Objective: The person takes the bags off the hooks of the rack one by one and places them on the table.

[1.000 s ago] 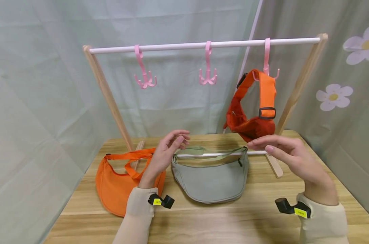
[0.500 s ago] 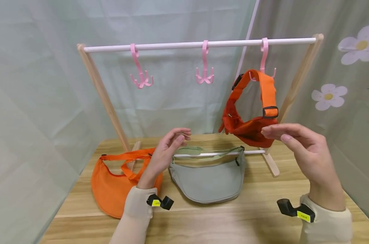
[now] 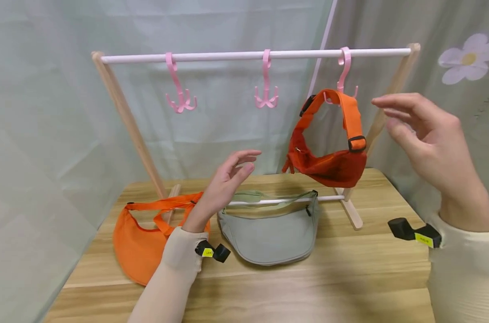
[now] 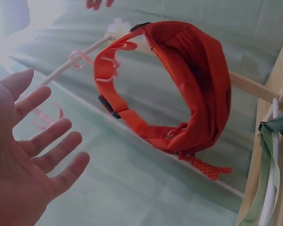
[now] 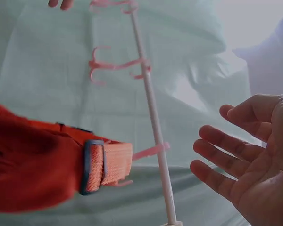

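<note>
A red-orange bag (image 3: 329, 168) hangs by its orange strap (image 3: 351, 116) from the right-hand pink hook (image 3: 343, 67). To the right of that strap, my right hand (image 3: 438, 143) is raised with relaxed fingers, apart from the bag and holding nothing. My left hand (image 3: 228, 184) hovers above the grey bag (image 3: 270, 237) with loose fingers, also holding nothing. An orange bag (image 3: 141, 246) lies on the table to the left, partly hidden by my left forearm. In the left wrist view the hanging bag (image 4: 212, 89) shows its whole loop; in the right wrist view its black buckle (image 5: 92, 167) is near.
A white rail (image 3: 224, 56) on wooden posts (image 3: 131, 125) spans the table (image 3: 292, 296). Two more pink hooks, the left one (image 3: 179, 85) and the middle one (image 3: 266, 80), hang from it with nothing on them. A pale curtain (image 3: 216, 134) stands behind.
My right hand has risen and moved right, away from the hanging bag. That bag has swung slightly on its hook. My left hand has lifted a little, and the view has shifted slightly.
</note>
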`<state>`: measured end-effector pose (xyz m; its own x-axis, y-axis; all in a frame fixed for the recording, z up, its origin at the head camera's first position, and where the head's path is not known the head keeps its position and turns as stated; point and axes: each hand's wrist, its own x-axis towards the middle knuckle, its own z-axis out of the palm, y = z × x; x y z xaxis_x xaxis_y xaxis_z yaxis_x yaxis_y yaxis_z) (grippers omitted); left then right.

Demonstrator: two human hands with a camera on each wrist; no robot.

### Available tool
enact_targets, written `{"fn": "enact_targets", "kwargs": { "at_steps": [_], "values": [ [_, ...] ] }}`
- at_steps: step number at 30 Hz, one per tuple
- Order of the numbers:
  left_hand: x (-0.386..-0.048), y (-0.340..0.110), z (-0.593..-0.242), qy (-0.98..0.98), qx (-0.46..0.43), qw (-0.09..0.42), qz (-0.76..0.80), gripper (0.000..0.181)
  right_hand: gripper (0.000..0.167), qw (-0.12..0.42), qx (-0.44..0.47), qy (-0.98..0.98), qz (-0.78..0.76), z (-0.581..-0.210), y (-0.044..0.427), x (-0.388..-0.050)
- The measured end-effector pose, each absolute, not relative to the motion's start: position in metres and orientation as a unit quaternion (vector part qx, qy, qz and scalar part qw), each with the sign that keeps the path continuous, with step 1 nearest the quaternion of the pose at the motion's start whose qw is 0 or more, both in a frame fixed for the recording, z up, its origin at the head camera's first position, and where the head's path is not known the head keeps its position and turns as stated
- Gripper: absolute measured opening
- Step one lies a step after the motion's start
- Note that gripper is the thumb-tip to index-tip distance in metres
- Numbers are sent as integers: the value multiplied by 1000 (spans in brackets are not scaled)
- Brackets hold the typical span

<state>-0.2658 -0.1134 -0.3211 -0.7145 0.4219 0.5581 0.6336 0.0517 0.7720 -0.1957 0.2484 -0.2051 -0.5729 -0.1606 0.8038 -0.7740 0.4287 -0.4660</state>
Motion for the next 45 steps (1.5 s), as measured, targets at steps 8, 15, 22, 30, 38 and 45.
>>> {"fn": "enact_targets", "kwargs": {
  "at_steps": [8,15,22,30,38,45],
  "values": [
    [-278,-104,-310,-734,-369,106,-560,36,41,344,270,-818,374,-171,255,-222],
    [-284,-75,-299,-766,-389,81,-505,41,43,302,236,-851,359,-141,260,-247],
    [-289,-53,-281,-782,-408,73,-465,49,46,280,222,-897,261,-122,256,-271],
    [-299,-35,-267,-783,-417,83,-454,61,48,265,209,-906,256,-114,247,-290],
    [-315,-18,-253,-784,-415,121,-445,64,49,238,201,-914,260,-112,245,-300],
    [-328,-2,-240,-797,-394,108,-444,70,50,234,201,-918,247,-108,245,-305]
  ]
}}
